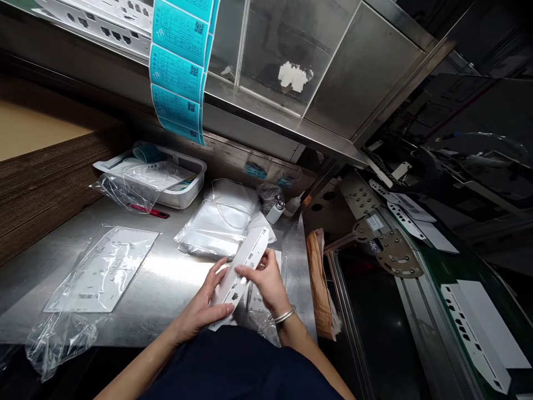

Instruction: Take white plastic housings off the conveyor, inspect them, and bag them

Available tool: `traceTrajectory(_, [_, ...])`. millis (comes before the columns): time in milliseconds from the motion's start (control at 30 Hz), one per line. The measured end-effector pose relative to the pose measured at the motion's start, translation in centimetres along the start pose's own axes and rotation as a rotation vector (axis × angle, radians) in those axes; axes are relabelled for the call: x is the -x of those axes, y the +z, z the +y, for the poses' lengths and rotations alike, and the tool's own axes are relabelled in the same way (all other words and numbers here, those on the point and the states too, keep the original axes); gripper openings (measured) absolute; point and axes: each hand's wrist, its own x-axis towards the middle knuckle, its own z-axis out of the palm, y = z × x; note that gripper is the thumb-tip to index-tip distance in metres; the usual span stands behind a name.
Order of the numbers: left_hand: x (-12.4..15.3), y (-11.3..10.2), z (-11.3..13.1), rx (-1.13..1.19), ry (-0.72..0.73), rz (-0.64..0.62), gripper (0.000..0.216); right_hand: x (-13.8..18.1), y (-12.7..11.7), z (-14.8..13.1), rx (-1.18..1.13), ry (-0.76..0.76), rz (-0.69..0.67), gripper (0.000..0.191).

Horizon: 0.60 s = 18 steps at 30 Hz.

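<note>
A long white plastic panel with port cutouts [249,253] is held tilted above the metal table, close to my body. My left hand [210,294] grips its lower left side, thumb on the cutout face. My right hand [270,280] pinches the right edge near the middle, and some of its fingers are hidden behind the panel. Under my right hand lies a bagged white part [256,303], mostly covered. Just beyond the panel is a stack of clear plastic bags [225,214] with a loop of string on it.
A bagged white panel [110,269] lies left on the table. Behind it are a red cutter [158,213] and a white bin [183,197]. Cardboard sheets [50,161] are stacked left. Blue labels [177,83] hang overhead. A white bottle [275,211] stands behind; a conveyor [435,272] carries panels at right.
</note>
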Motion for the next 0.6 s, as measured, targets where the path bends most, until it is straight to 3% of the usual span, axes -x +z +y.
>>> traceTrajectory(133, [0.4,-0.2,0.0,0.003,-0.054,-0.023,0.095,-4.0,-1.7,-2.0,-0.03,-0.077,0.157,0.065])
traceTrajectory(233, [0.8,-0.4,-0.1,0.055,-0.1,-0.069,0.099,-6.7,-3.2,-2.7,-0.101,-0.128,0.229,0.056])
traceTrajectory(300, [1.0,-0.4,0.0,0.1,-0.116,-0.104,0.102,-7.5,-3.8,-2.8,-0.158,-0.152,0.201,0.046])
traceTrajectory(467, [1.2,-0.4,1.0,0.124,-0.144,-0.078,0.103,-6.2,-3.5,-2.5,-0.077,-0.16,-0.08,0.038])
traceTrajectory(600, [1.0,-0.3,1.3,0.088,-0.134,-0.059,0.106,-5.1,-2.6,-2.2,0.008,-0.139,-0.097,0.034])
